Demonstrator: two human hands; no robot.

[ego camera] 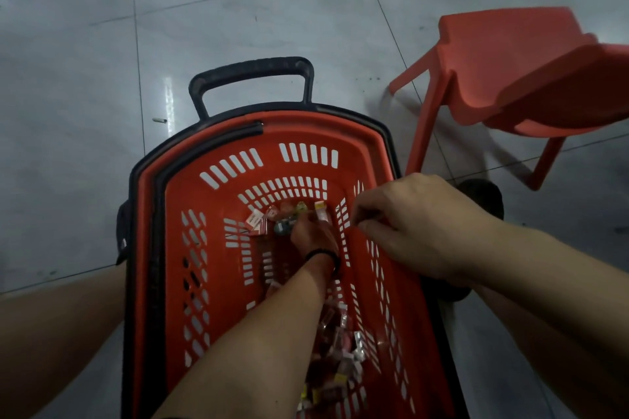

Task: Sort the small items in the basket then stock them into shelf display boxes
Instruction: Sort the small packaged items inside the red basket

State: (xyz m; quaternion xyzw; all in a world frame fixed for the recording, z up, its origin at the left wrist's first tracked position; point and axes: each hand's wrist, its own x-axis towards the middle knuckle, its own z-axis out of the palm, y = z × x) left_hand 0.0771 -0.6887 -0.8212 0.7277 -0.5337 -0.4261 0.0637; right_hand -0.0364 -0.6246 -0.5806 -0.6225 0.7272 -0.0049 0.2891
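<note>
Gray glossy tiles are covering the floor (238, 10), and a red basket (306, 133) with slotted walls is standing on it, its black pull handle (252, 75) pointing away from the person. An orange-red plastic chair (510, 78) is standing just beside the basket's far right corner.

Small wrapped items are lying on the basket's bottom in two groups. One cluster (255, 221) is sitting at the far end, with white, pink, yellow and gray pieces showing. A bigger heap (340, 343) is lying at the near end, partly hidden under the forearm.

The left hand (313, 235) is reaching deep into the basket, palm down, with a black band (320, 253) circling its wrist. Its fingertips are meeting the far cluster beside a gray piece, but the back of the hand is covering them, so I cannot tell whether it is gripping anything or lying flat.

The right hand (408, 224) is resting on the basket's right rim, well above the left hand. Its fingers (366, 226) are curling over the rim toward the inside and are gripping the edge.
</note>
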